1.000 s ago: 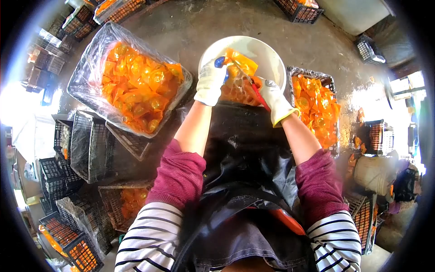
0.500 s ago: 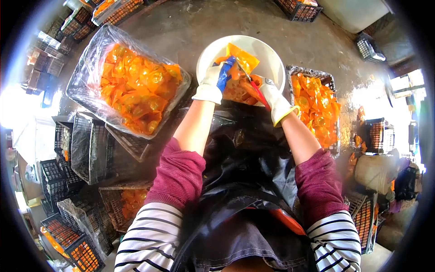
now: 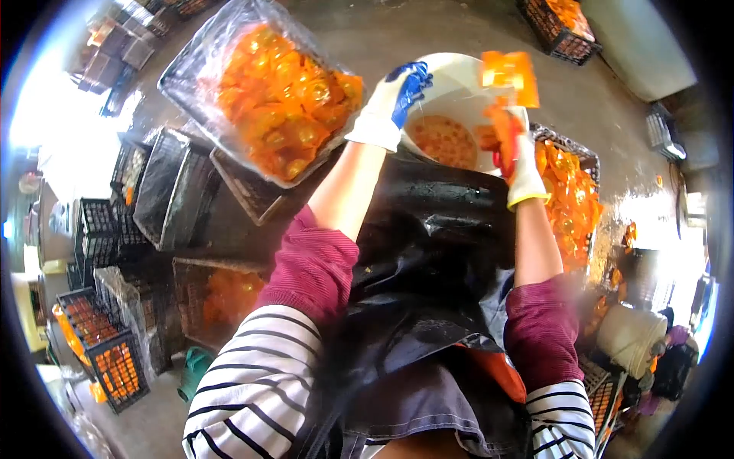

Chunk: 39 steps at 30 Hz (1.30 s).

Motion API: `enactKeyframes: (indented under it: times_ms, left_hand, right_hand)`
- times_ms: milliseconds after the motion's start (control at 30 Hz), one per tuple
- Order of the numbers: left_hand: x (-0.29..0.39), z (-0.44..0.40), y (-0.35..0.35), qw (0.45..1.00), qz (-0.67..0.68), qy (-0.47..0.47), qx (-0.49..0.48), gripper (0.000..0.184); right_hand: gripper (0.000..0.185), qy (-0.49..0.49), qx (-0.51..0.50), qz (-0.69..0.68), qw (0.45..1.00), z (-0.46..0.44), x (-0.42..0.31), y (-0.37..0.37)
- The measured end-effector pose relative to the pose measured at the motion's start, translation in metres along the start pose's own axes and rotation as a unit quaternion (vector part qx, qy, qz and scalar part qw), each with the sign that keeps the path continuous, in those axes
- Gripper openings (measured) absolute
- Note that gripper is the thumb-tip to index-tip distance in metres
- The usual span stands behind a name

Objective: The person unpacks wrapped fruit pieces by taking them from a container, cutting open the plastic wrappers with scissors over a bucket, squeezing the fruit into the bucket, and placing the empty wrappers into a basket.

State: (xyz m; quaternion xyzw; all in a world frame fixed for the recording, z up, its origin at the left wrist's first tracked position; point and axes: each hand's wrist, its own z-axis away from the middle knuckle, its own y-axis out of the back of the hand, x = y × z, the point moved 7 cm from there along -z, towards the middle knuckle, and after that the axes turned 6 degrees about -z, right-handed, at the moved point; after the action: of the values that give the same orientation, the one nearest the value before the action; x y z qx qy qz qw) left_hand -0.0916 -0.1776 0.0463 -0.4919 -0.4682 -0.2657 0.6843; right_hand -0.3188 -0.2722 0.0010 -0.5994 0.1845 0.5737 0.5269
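A white bucket with orange-brown liquid and pieces in its bottom stands in front of me. My left hand, in a white glove with blue coating, is over the bucket's left rim, fingers loosely bent with nothing seen in them. My right hand, in a white glove with a yellow cuff, is at the right rim, closed on a red-handled blade tool, blurred by motion. An orange plastic packet sticks up from that hand. To the left, a plastic-lined crate holds many orange packets.
Right of the bucket is a crate of orange packets. Dark crates stand at the left, and a crate with orange things lies lower left. Another filled crate is far right. A black apron covers my front.
My hands have parted. The left has let go of the orange packet; the right has moved to the bucket's right side with a packet and the red-handled tool. The view has shifted.
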Motion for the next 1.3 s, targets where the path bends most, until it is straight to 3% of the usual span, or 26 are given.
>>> enactKeyframes:
  times_ms: [33,67,133,200,267,333,433,567,667,733,800,867,900,933,967,1033,1067,1100,1133,1200,1233,1300]
  left_hand:
    - [0.046,0.023,-0.007,0.944,-0.309,-0.112,0.015,0.03]
    - [0.081,0.046,-0.022,0.784,-0.584,-0.209,0.026,0.03]
    - [0.076,0.043,0.02,0.862,-0.459,-0.203,0.068,0.03]
    - [0.044,0.025,0.093,0.886,-0.442,-0.073,0.118,0.038]
    - [0.059,0.057,0.126,0.654,-0.718,-0.055,0.232,0.052]
    - [0.034,0.066,0.18,0.59,-0.768,0.064,0.241,0.061]
    - [0.01,0.079,0.199,0.563,-0.788,0.086,0.235,0.075]
    - [-0.004,0.076,0.206,0.497,-0.807,0.144,0.285,0.081]
    - [-0.008,0.063,0.216,0.495,-0.815,0.163,0.253,0.078]
    - [-0.005,0.06,0.223,0.525,-0.8,0.175,0.231,0.073]
    - [-0.004,0.059,0.234,0.558,-0.796,0.116,0.203,0.067]
    - [0.005,0.075,0.243,0.76,-0.581,0.161,0.241,0.061]
    - [0.007,0.086,0.24,0.837,-0.452,0.179,0.25,0.058]
    - [0.017,0.102,0.23,0.918,-0.21,0.091,0.324,0.05]
    - [0.019,0.104,0.233,0.938,-0.129,0.049,0.317,0.047]
    - [0.022,0.101,0.233,0.963,0.058,-0.033,0.262,0.04]
    - [0.038,0.104,0.232,0.946,-0.141,-0.081,0.282,0.041]
    - [0.047,0.107,0.221,0.888,-0.334,-0.125,0.29,0.041]
    - [0.057,0.11,0.198,0.793,-0.512,-0.163,0.288,0.041]
    - [0.063,0.103,0.182,0.655,-0.682,-0.182,0.271,0.041]
    - [0.057,0.089,0.191,0.645,-0.695,-0.17,0.266,0.04]
    - [0.032,0.057,0.216,0.844,-0.425,-0.186,0.268,0.039]
  right_hand:
    - [0.037,0.035,0.034,0.002,0.999,0.008,-0.016,0.0]
    - [0.042,0.067,0.041,-0.087,0.993,0.013,-0.022,0.009]
    - [0.053,0.135,0.04,-0.262,0.955,0.022,-0.035,0.025]
    - [0.061,0.094,0.069,-0.403,0.908,0.016,-0.024,0.055]
    - [0.067,0.071,0.058,-0.433,0.897,0.018,-0.02,0.065]
    - [0.068,0.082,0.086,-0.413,0.903,0.024,-0.025,0.055]
    - [0.059,0.063,0.048,-0.379,0.922,0.021,-0.025,0.041]
    - [0.049,0.009,-0.032,-0.369,0.929,0.01,-0.022,0.026]
    - [0.049,0.015,0.035,-0.311,0.95,0.014,-0.022,0.022]
    - [0.048,0.019,0.035,-0.292,0.956,0.022,-0.026,0.016]
    - [0.049,0.015,0.031,-0.295,0.955,0.021,-0.027,0.011]
    - [0.048,0.002,0.005,-0.289,0.957,0.018,-0.023,0.015]
    - [0.048,-0.004,-0.008,-0.295,0.955,0.016,-0.021,0.017]
    - [0.048,-0.011,-0.022,-0.302,0.953,0.017,-0.021,0.012]
    - [0.048,-0.004,-0.004,-0.286,0.958,0.019,-0.022,0.012]
    - [0.048,0.012,0.027,-0.255,0.967,0.024,-0.025,0.006]
    - [0.048,0.013,0.011,-0.252,0.967,0.022,-0.024,0.005]
    - [0.048,0.014,-0.004,-0.25,0.968,0.019,-0.021,0.009]
    - [0.049,0.016,-0.019,-0.247,0.969,0.019,-0.02,0.007]
    - [0.05,0.008,-0.013,-0.208,0.978,0.019,-0.018,0.009]
    - [0.05,0.005,-0.005,-0.187,0.982,0.02,-0.019,0.007]
    - [0.05,0.009,0.003,-0.141,0.99,0.026,-0.022,-0.001]
